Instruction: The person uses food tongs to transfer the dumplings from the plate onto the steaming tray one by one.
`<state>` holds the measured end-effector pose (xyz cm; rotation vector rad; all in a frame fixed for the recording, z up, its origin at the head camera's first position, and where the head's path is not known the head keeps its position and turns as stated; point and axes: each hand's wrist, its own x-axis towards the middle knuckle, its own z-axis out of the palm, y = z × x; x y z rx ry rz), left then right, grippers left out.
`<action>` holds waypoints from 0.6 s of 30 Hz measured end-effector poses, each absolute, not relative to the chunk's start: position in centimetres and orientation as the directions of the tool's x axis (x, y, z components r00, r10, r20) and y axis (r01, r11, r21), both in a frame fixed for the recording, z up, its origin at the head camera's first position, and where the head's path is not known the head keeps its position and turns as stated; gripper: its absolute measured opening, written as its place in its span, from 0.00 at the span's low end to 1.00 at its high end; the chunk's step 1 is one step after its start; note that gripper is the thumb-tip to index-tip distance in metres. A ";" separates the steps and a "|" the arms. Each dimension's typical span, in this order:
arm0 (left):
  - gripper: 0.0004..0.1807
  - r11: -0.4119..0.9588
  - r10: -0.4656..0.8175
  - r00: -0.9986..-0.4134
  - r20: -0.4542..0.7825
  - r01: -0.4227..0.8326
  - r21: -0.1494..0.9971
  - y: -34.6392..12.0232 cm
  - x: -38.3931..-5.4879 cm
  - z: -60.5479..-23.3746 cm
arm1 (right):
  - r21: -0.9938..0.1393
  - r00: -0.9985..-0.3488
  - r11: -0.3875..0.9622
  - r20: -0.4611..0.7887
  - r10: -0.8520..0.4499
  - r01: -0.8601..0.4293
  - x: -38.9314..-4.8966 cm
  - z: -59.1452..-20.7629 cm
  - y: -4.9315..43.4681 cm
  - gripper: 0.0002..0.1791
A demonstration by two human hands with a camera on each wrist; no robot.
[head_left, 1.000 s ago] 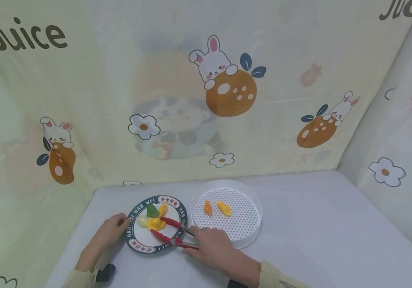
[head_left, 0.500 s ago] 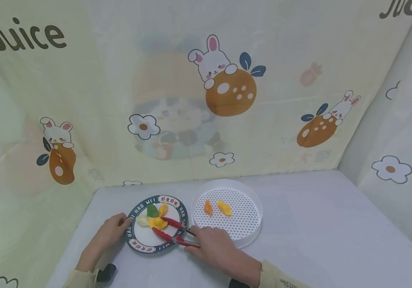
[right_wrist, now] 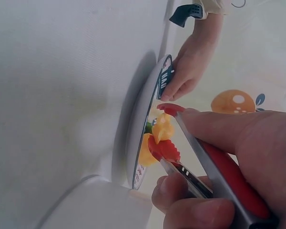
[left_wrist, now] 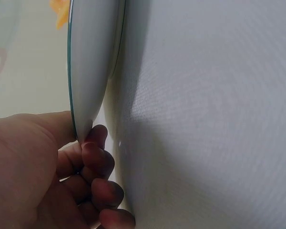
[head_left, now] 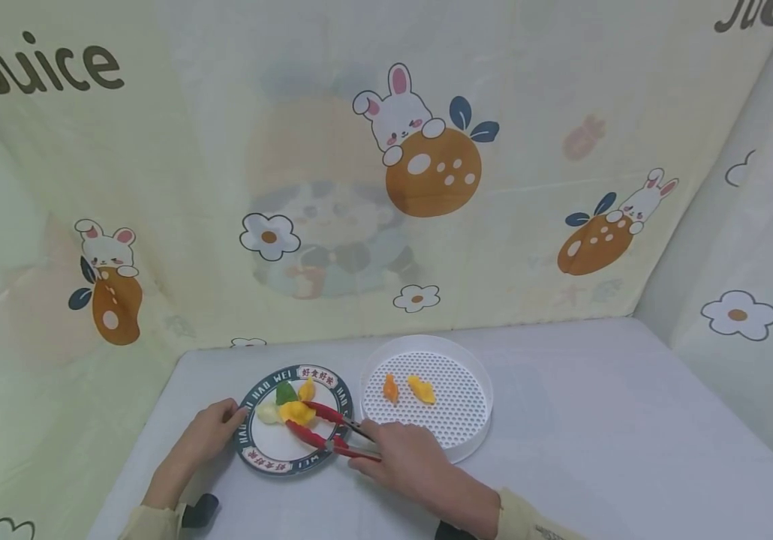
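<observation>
My left hand [head_left: 207,431] pinches the left rim of a round plate [head_left: 281,450] with a dark green patterned border; the left wrist view shows the thumb on top and fingers beneath. In my right hand [head_left: 413,461] I hold red-tipped metal tongs [head_left: 308,435], their tips apart over the plate. A yellow dumpling-like piece [head_left: 295,412] lies at the tips; the right wrist view shows a yellow piece [right_wrist: 162,129] between them. Whether the tips press on it, I cannot tell. Beside it lie a green piece [head_left: 285,393], another yellow piece [head_left: 307,389] and a pale piece [head_left: 268,412].
Right of the plate, close by, stands a round white perforated tray [head_left: 485,420] with a raised wall. An orange piece [head_left: 390,388] and a yellow piece [head_left: 421,389] lie in it. A printed cloth [head_left: 508,247] hangs behind the white table [head_left: 596,420].
The tongs and my right hand have shifted slightly; the tips sit a little higher up on the plate around the yellow piece, which has moved slightly right and up. The left hand stays put.
</observation>
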<state>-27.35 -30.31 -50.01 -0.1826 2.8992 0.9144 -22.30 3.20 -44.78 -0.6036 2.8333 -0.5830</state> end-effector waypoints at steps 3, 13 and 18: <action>0.14 0.813 -0.084 -0.988 -0.128 -0.143 0.564 -30.3 -27.4 -50.1 | -0.410 -0.901 0.839 -0.085 -0.426 -0.358 -22.1 -44.7 3.6 0.26; 0.15 0.820 -0.076 -0.991 -0.113 -0.126 0.559 -30.5 -27.5 -50.2 | -0.440 -0.915 0.839 -0.087 -0.395 -0.320 -21.9 -44.7 5.1 0.28; 0.15 0.818 -0.076 -0.991 -0.111 -0.126 0.562 -30.4 -27.4 -50.2 | -0.448 -0.920 0.843 -0.100 -0.378 -0.298 -21.6 -44.6 5.9 0.31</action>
